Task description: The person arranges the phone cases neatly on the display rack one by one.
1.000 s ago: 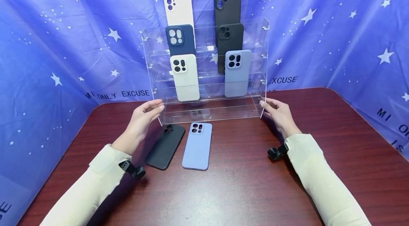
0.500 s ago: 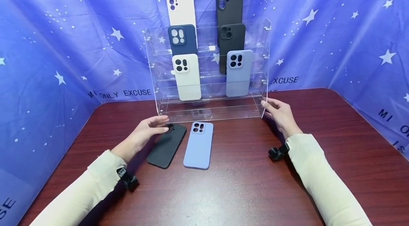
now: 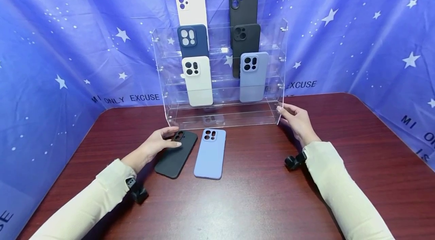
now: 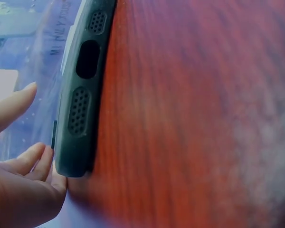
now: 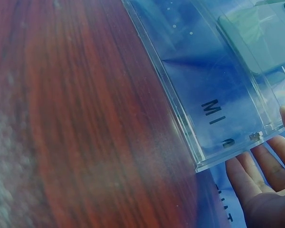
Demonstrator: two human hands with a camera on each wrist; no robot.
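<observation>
In the head view my left hand (image 3: 157,144) is over the upper left of a black phone case (image 3: 177,159) lying on the table. The left wrist view has its fingers (image 4: 42,164) at the case's edge and the thumb raised apart from it. My right hand (image 3: 297,121) holds the lower right side panel of a clear acrylic display stand (image 3: 224,121), thumb in front and fingers outside the panel. Beside the black case lies a light blue phone case (image 3: 210,159), camera cutouts toward the stand.
The stand's tiers bear two white cases, a navy case (image 3: 193,40), two black cases and a periwinkle case (image 3: 253,81), in two columns. Behind it hangs a blue star-printed curtain (image 3: 112,62). The dark red wooden table (image 3: 258,202) extends toward the front.
My left hand has let go of the stand's lower left corner and come down and toward me over the black phone case. The right hand has stayed at the stand.
</observation>
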